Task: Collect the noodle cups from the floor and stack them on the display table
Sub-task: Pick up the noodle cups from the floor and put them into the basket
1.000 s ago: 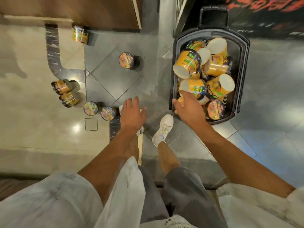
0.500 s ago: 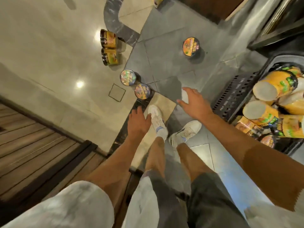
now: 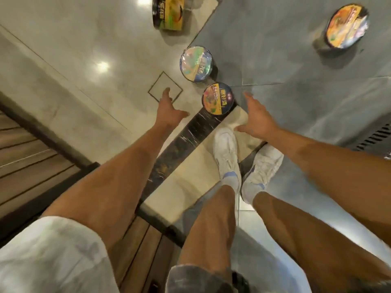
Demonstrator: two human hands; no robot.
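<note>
An upright noodle cup (image 3: 218, 98) with a colourful lid stands on the floor just ahead of my feet. A second upright cup (image 3: 196, 63) sits right behind it. A third cup (image 3: 347, 26) stands further off at the upper right, and another one (image 3: 168, 14) lies on its side at the top. My left hand (image 3: 169, 109) reaches down to the left of the nearest cup, fingers spread and holding nothing. My right hand (image 3: 255, 118) reaches down on that cup's right side, also spread and empty. Neither hand touches the cup.
My two white shoes (image 3: 227, 149) stand on a beige tile beside a dark marble strip (image 3: 190, 136). A wooden platform (image 3: 29, 157) with a dark edge runs along the left. A slotted dark basket corner (image 3: 378, 136) shows at the right edge.
The view has swung and dropped closer to the floor, and the basket of cups has slid out to the right. Both hands have moved forward to either side of the nearest cup.
</note>
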